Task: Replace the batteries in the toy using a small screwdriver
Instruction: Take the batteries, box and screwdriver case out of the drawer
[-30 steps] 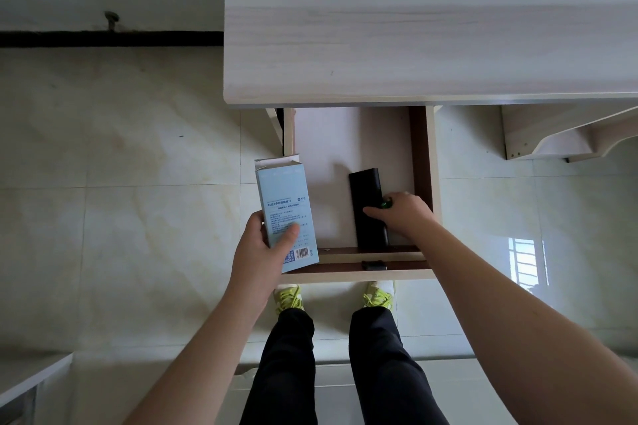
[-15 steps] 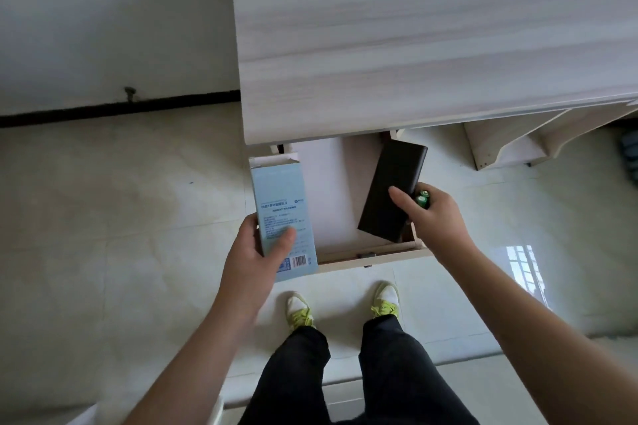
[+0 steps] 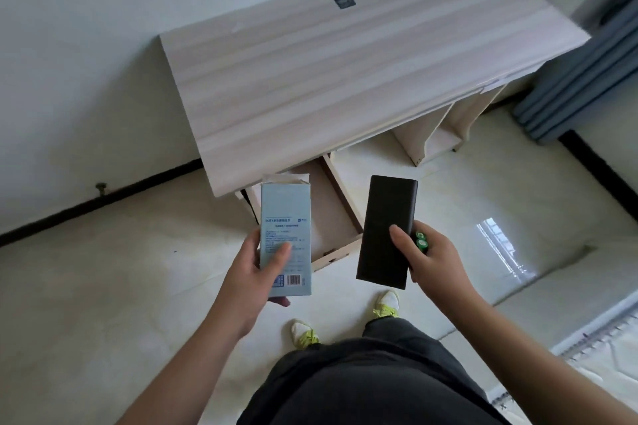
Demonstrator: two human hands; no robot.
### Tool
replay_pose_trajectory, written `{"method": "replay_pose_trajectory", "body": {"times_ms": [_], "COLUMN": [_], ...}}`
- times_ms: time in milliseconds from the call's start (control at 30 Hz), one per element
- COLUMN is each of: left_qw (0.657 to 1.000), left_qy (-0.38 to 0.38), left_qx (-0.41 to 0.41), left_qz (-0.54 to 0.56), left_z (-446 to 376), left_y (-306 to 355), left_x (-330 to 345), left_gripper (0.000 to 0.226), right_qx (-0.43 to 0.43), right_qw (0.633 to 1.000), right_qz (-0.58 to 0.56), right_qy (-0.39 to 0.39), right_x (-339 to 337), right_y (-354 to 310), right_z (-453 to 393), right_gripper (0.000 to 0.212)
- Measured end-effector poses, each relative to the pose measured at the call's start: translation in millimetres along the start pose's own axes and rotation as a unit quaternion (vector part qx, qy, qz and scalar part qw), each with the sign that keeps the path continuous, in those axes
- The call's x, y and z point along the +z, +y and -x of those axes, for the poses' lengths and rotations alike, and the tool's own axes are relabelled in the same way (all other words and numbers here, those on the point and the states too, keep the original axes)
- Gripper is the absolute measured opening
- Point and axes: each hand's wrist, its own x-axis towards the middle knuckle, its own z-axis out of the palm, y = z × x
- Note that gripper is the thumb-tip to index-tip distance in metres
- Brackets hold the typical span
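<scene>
While the drawer (image 3: 331, 217) stands open under the wooden desk (image 3: 362, 72), the black flat case (image 3: 386, 235), down in that drawer a second ago, is now lifted clear, gripped in the right hand (image 3: 435, 259) together with two green batteries (image 3: 422, 241). Left hand (image 3: 255, 269) clasps the pale blue box (image 3: 286, 238), flap open. Supplies seem gathered; no toy shows.

Barcode on blue box (image 3: 286, 241) (print too blurred)

pale blue box (image 3: 286, 238), black case (image 3: 385, 235), green batteries (image 3: 422, 241)
</scene>
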Motion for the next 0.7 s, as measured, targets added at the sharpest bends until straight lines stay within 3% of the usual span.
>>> {"method": "replay_pose_trajectory", "body": {"times_ms": [300, 600, 700], "left_qw": [0.993, 0.982, 0.976], "left_qy": [-0.099, -0.150, -0.172], "left_qx": [0.048, 0.072, 0.089], "left_qz": [-0.032, -0.091, -0.104], "left_z": [-24.5, -50.1, -57.0], "left_y": [53.3, 104.5, 112.1], "left_x": [99.0, 246.2, 285.2], "left_gripper": [0.031, 0.033, 0.024], "right_qx": [0.005, -0.010, -0.009], "right_qw": [0.993, 0.988, 0.988], "right_qz": [-0.015, -0.027, -0.027], "right_qy": [0.116, 0.151, 0.152], "right_x": [-101.0, -228.5, -265.4], "right_y": [25.7, 57.7, 62.8], "right_z": [15.8, -3.0, -10.2], "right_gripper": [0.027, 0.053, 0.049]}}
